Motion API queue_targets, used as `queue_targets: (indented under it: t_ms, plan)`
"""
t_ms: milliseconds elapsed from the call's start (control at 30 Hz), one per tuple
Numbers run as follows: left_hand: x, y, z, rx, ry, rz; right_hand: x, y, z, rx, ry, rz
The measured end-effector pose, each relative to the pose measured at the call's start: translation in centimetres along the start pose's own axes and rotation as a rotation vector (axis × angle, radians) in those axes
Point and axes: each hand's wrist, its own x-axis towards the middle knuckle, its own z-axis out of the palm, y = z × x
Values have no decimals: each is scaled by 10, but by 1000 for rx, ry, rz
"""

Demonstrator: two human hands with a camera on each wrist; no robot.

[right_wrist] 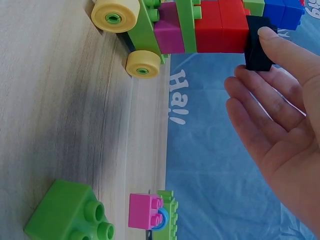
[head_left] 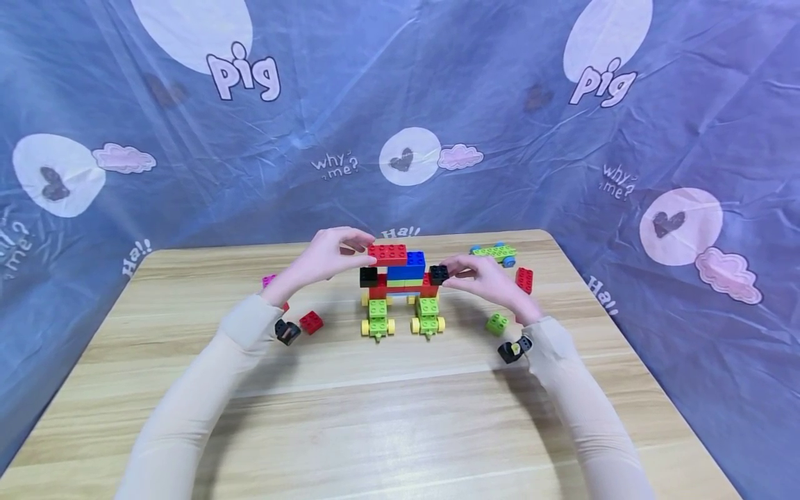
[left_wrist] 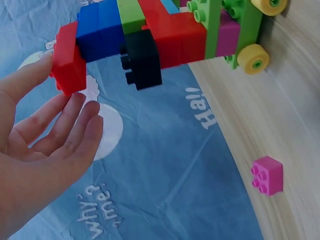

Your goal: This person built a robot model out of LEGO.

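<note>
My left hand [head_left: 332, 253] pinches a long red brick [head_left: 387, 255] by its left end, thumb on one side and fingertips at the other. That brick sits at the top of a built model, overlapping the blue bricks [head_left: 415, 262]. Between the thumb and fingers of my right hand [head_left: 482, 275] is a black brick [right_wrist: 259, 45], at the outer end of the model's lower red bricks [right_wrist: 221, 26]. A second black brick [left_wrist: 143, 60] sticks out on the left side. Underneath, green wheeled bases [head_left: 378, 310] with yellow wheels [left_wrist: 253, 59] stand on the table.
Left of the model lie a red brick [head_left: 311, 322] and a pink brick [left_wrist: 268, 176]. To the right are a green brick [head_left: 497, 323], a red brick [head_left: 524, 280] and a green base with blue wheels [head_left: 494, 253]. A patterned blue cloth [head_left: 400, 90] hangs behind the wooden table [head_left: 400, 423].
</note>
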Motion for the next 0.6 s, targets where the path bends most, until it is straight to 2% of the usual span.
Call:
queue_targets:
  t_ms: [200, 600]
  plan:
    - [-5, -4, -2, -28, -9, -5, 1, 0, 0, 13, -1, -11]
    - [-6, -14, 4, -30, 27, 6, 0, 2, 1, 1, -1, -4]
